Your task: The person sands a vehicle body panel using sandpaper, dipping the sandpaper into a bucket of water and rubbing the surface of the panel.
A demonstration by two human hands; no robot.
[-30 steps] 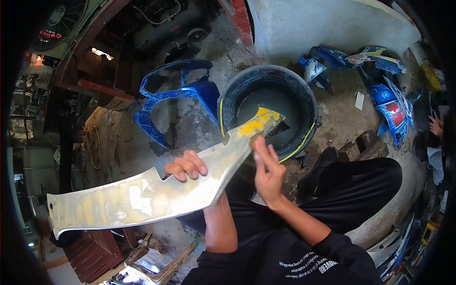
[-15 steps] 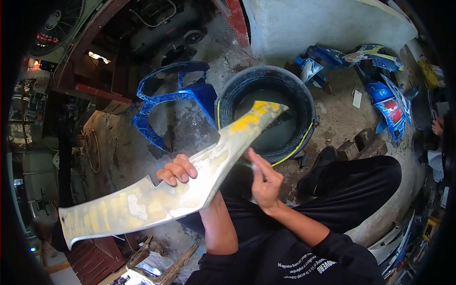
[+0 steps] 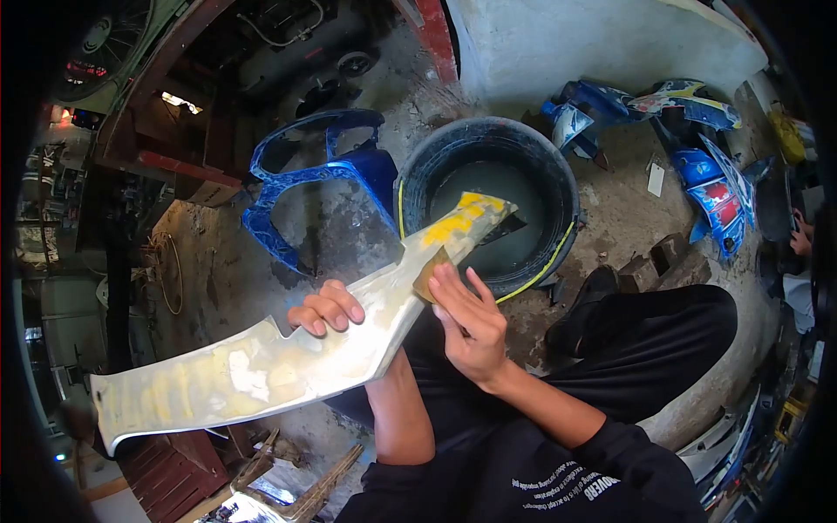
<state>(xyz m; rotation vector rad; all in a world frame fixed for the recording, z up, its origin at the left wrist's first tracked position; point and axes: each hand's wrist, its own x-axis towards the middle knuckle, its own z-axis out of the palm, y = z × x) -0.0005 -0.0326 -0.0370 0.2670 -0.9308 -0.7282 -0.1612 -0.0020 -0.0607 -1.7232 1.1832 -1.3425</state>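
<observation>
A long white panel [image 3: 296, 362] with grey and yellow patches slants up to the right, its narrow tip over a dark bucket [image 3: 410, 157] of cloudy water. My left hand [image 3: 327, 308] grips the panel's upper edge near the notch, fingers curled over the face and the thumb hidden beneath. In my right hand [image 3: 471, 322] is a small brown sanding sheet [image 3: 426, 277], pressed by the fingertips against the panel's face near its narrow part.
Beyond the panel, a blue frame-like fairing [image 3: 366, 174] lies on the concrete floor. Blue and red fairing parts [image 3: 715, 192] are at the right, near bricks [image 3: 663, 266]. Another person's hand [image 3: 801, 234] shows at the far right edge. A wooden stool [image 3: 179, 471] stands lower left.
My right hand has moved left and down along the panel, and the brown sheet under its fingers now shows clearly. The panel has shifted slightly left and down from its earliest position.
</observation>
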